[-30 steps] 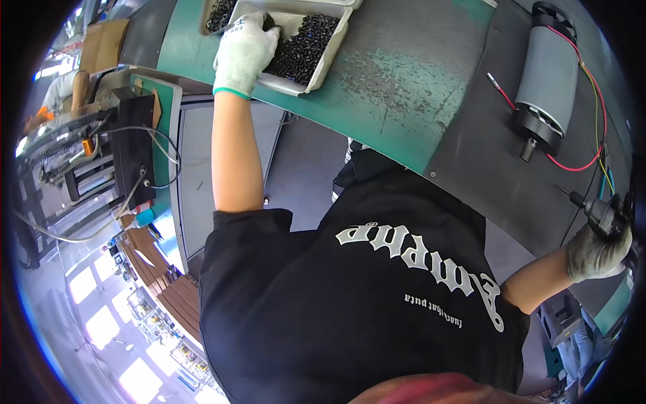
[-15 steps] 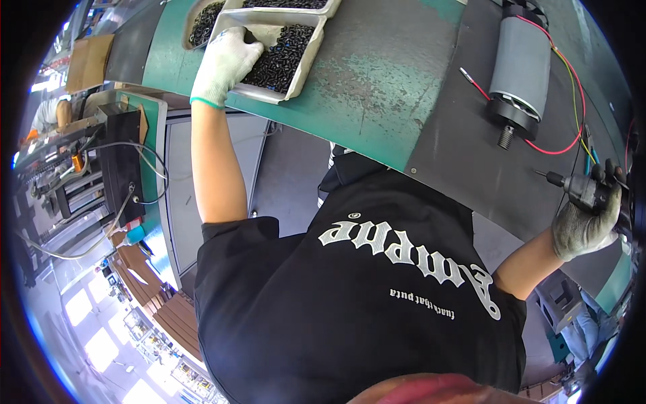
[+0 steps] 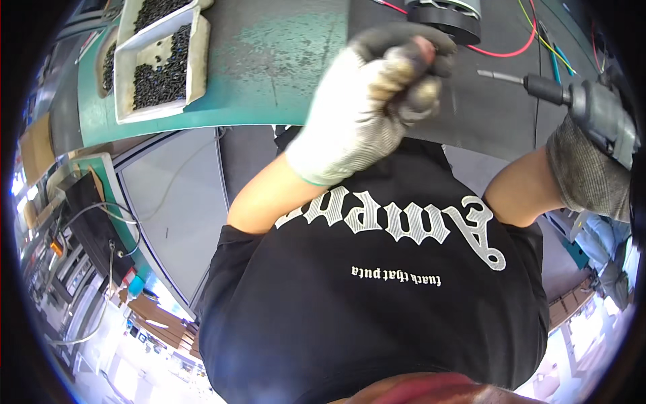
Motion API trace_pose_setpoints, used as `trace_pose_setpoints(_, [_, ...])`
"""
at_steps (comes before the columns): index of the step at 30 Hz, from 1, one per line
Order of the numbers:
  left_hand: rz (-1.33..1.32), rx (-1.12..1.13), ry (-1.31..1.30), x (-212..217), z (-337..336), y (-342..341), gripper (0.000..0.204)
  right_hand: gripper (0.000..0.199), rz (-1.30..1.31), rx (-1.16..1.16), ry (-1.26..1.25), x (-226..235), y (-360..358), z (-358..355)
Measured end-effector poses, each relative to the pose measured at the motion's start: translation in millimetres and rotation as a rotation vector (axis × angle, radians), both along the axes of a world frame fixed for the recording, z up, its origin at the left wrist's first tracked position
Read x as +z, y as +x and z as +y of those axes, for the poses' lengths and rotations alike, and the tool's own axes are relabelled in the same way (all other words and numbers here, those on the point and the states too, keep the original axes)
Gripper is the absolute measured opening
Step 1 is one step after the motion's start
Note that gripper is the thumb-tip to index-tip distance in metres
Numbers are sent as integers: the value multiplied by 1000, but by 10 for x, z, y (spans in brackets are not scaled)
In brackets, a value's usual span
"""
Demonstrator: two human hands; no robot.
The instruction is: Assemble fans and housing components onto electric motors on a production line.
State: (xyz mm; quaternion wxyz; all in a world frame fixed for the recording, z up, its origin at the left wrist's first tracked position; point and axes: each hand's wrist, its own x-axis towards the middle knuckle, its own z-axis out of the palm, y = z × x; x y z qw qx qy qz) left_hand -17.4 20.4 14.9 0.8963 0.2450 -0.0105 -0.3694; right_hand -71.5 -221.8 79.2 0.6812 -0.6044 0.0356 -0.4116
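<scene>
Head view. The left hand (image 3: 370, 101), in a pale, stained glove, occupies the upper centre of the frame with its fingers curled closed; whether they enclose anything cannot be told. The right hand (image 3: 585, 172), in a grey glove, is clamped on a power screwdriver (image 3: 599, 114) at the right, its bit pointing toward the frame's centre. A motor (image 3: 447, 23), cut off by the upper edge, lies behind the left hand, a red wire (image 3: 508, 52) beside it. The worktop (image 3: 282, 67) is worn green at left, dark grey at right. Upper left, a white bin (image 3: 196, 64) contains small black fasteners (image 3: 158, 87). Below the worktop stands a grey cabinet (image 3: 178, 195).
</scene>
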Motion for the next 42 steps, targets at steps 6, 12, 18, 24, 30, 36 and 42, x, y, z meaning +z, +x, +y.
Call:
trace_pose_setpoints(6, [194,-121,-239,-52,-262,-102,22,35,3,-56,-55,13,154,391])
trace_pose_setpoints(12, [-52,31,259,-6,-285,-186,25,32,4,-42,-61,-29,210,434])
trace_pose_setpoints(18, [-53,-230,266,-74,-208,-126,31,30,6,-33,-80,-46,181,372])
trace_pose_setpoints(24, [393,-249,28,-236,-379,-41,30,28,-16,-24,-119,-18,402,591])
trace_pose_setpoints(30, [243,-93,82,-372,-518,-21,30,25,-69,-14,-103,-15,516,643])
trace_pose_setpoints(36, [-26,-88,344,-413,-495,-80,27,25,3,-30,-115,-56,523,728])
trace_pose_setpoints(42, [-54,-92,430,-327,-513,-64,28,25,91,-17,-160,-146,527,655])
